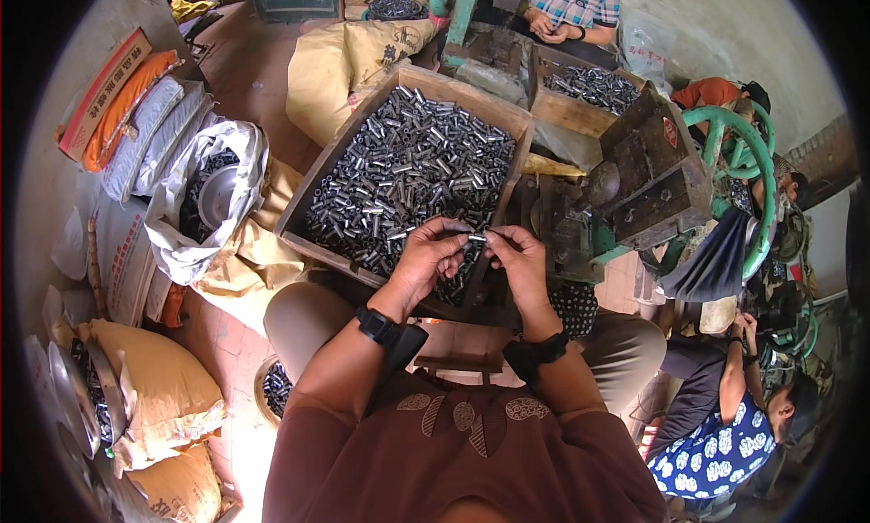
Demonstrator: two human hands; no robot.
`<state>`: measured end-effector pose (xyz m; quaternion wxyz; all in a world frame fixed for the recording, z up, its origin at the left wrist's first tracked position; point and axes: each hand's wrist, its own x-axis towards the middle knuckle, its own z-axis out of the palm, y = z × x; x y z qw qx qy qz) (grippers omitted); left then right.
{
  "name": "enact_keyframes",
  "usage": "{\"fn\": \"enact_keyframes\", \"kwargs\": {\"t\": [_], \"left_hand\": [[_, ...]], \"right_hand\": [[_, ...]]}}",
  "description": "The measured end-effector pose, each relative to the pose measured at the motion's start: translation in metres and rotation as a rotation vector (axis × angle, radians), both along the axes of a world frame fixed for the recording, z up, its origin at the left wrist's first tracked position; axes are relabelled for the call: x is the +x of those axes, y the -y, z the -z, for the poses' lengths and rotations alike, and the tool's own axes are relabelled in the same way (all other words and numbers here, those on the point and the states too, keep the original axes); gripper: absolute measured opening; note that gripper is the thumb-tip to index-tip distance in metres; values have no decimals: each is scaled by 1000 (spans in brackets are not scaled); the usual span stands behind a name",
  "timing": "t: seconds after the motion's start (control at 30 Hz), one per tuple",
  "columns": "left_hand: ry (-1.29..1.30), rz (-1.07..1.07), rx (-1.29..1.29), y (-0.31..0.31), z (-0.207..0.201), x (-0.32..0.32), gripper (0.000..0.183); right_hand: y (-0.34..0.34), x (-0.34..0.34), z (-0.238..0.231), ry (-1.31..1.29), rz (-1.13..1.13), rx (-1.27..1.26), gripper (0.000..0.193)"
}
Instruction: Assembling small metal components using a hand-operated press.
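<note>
A small shiny metal sleeve point(476, 237) lies crosswise between my two hands, over the near right corner of a wooden box point(313, 174). My left hand point(428, 253) pinches its left end between thumb and fingers. Thumb and forefinger of my right hand point(519, 258) close on the right end. My fingertips hide part of it, so I cannot tell whether it is one piece or two pushed together. Beneath my hands, the box holds a heap of loose metal sleeves point(408, 151), silvery and dark, lying every which way.
Right of the box stands a heavy dark machine point(657, 174) with a green curved wheel point(761, 197). An open white sack point(168, 242) and yellow sacks point(163, 378) stand left. A round basket of parts point(263, 392) sits by my leg. Co-workers sit opposite and at right.
</note>
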<state>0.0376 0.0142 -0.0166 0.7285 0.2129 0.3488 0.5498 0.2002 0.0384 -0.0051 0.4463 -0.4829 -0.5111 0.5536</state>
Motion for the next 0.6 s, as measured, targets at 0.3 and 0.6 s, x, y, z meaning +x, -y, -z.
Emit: {"fn": "enact_keyframes", "kwargs": {"t": [0.3,0.6], "left_hand": [[-136,9,36,7,-1,6,10],[62,401,119,25,4,24,25]], "right_hand": [[7,7,-8,109,-135,89,22],[8,42,-30,-67,-534,-154,62]]}}
